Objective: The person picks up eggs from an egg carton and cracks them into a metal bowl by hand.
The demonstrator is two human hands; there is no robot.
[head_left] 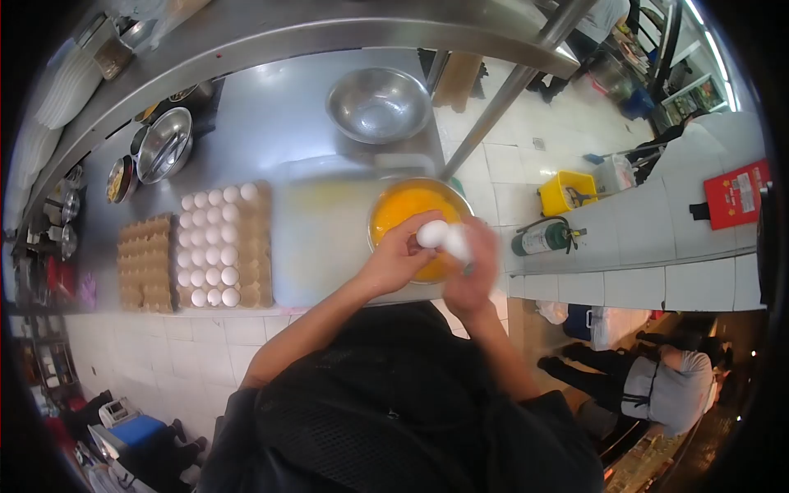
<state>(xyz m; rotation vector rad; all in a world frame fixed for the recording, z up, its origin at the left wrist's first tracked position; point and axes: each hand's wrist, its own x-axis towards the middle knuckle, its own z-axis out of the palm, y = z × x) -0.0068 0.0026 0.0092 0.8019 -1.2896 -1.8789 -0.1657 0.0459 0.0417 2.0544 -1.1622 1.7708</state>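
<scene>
Over a metal bowl (pixel 460 195) of yellow beaten-looking egg (pixel 407 205), my left hand (pixel 396 261) has its fingers closed around a white egg (pixel 430 234). My right hand (pixel 475 271), smeared by motion, grips a second white egg (pixel 457 241) close beside it. Whether the two eggs touch, or either shell is cracked, I cannot make out. The bowl stands by the right end of a white cutting board (pixel 316 246). To the left, several white eggs (pixel 212 236) sit in rows in a cardboard egg tray (pixel 258 263).
Another cardboard tray (pixel 146 261) lies farther left. A large steel bowl (pixel 378 105) stands at the back, and a smaller bowl (pixel 166 146) holds utensils. A metal shelf (pixel 345 37) and its post (pixel 501 111) border the counter. Other people are nearby, one (pixel 666 386) at lower right.
</scene>
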